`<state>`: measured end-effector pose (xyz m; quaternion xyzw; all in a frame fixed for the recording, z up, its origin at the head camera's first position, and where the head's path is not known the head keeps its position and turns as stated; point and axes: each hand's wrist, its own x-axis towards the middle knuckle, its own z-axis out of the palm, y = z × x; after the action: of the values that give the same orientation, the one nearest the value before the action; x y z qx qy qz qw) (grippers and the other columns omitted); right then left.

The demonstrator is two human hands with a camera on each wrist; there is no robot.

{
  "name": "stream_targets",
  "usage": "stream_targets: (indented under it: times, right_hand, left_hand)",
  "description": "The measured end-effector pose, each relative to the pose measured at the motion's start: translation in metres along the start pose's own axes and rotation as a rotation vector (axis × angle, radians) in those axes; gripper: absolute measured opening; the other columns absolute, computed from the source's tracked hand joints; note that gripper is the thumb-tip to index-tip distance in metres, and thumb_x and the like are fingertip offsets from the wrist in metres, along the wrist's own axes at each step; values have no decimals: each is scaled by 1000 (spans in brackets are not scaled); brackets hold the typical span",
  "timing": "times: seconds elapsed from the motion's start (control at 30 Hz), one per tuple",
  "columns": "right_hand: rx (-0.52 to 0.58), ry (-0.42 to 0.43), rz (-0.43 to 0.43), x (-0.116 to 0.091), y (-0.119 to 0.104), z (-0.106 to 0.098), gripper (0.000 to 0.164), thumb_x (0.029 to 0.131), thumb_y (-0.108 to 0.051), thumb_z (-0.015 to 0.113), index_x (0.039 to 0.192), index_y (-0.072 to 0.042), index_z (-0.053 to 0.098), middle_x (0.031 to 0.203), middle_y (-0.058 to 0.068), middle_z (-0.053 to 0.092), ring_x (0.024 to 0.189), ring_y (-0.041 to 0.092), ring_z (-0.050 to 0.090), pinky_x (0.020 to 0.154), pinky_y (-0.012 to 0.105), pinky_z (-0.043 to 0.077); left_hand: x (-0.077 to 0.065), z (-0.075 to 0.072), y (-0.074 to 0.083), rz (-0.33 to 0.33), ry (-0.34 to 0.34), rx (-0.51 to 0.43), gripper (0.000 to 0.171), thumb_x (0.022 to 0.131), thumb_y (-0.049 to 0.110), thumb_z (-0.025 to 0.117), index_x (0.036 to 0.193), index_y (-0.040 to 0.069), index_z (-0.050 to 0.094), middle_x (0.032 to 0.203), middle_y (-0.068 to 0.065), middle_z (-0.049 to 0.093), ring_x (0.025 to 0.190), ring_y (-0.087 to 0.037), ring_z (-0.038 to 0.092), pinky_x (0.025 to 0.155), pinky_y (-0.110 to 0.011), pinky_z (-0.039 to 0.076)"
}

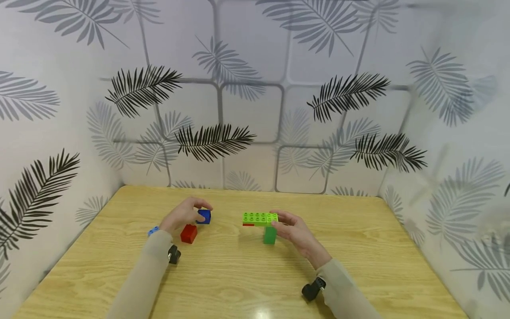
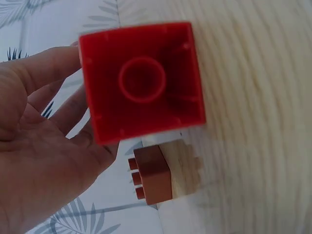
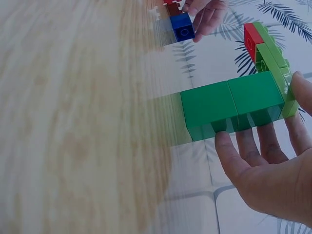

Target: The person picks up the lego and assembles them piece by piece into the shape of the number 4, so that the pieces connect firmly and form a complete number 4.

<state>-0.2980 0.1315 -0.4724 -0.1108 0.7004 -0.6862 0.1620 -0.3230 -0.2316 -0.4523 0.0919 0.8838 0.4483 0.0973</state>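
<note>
My left hand [image 1: 187, 214] is over a blue brick [image 1: 204, 216], thumb on its near side and fingers at its far side. The brick lies on its side, its hollow underside seen in the right wrist view. Close to the left wrist stands a red brick [image 1: 189, 233]; its hollow underside fills much of the left wrist view and hides the fingertips. My right hand [image 1: 296, 232] holds a built piece: two stacked green bricks [image 3: 233, 105] upright as a column, with lime-green studded bricks [image 1: 255, 218] across the top, overhanging leftward. A small red brick [image 3: 251, 41] sits under the overhanging end.
A brownish-red studded brick [image 2: 155, 175] stands beyond the red one in the left wrist view. Left of the left wrist lies a light blue brick [image 1: 153, 230], partly hidden. The wooden table [image 1: 231, 283] meets a leaf-patterned wall [image 1: 251, 164] at its back edge.
</note>
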Motion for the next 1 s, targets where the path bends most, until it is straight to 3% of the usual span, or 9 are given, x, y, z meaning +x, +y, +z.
stream_targets:
  times: [0.23,0.43,0.63,0.73,0.9,1.0]
  right_hand:
    - [-6,-2,0,0,-1,0,58,94,-24,67,146,-7,46,133,12,55,113,14,60,103,41,48]
    - [-2,-11,4,-1,-2,0,58,94,-24,67,146,-7,47,133,12,54,113,14,60,101,39,49]
    - [5,-26,4,-3,-5,0,64,92,-27,70,147,-7,45,131,10,55,112,14,60,104,42,47]
    - [-2,-33,-2,-4,-6,0,64,93,-27,69,147,-5,43,131,10,55,113,13,60,105,43,46]
    - [-6,-37,-4,-3,-5,0,60,95,-24,65,148,-5,42,134,13,53,114,14,60,107,46,44]
    - [10,-28,5,-2,-4,0,58,95,-23,66,147,-6,45,135,13,53,113,15,60,106,44,45]
  left_hand:
    - [1,-2,-6,28,-46,-24,39,81,-16,58,119,-5,64,122,-21,61,95,-26,57,73,-31,51]
    - [5,0,-7,19,-24,-76,40,84,-14,59,123,-5,62,124,-22,61,93,-25,58,71,-31,52]
    - [7,7,1,-21,54,-87,37,92,5,64,129,9,64,130,-15,60,112,-28,58,95,-43,51]
    - [8,10,7,11,79,-106,36,93,11,66,129,14,65,133,-14,59,117,-30,57,101,-46,48]
    - [6,13,17,114,96,-138,37,92,13,68,129,12,65,137,-15,56,117,-33,59,98,-44,51]
    - [6,17,20,133,94,-206,37,92,11,69,129,10,65,140,-15,53,118,-35,59,95,-43,53]
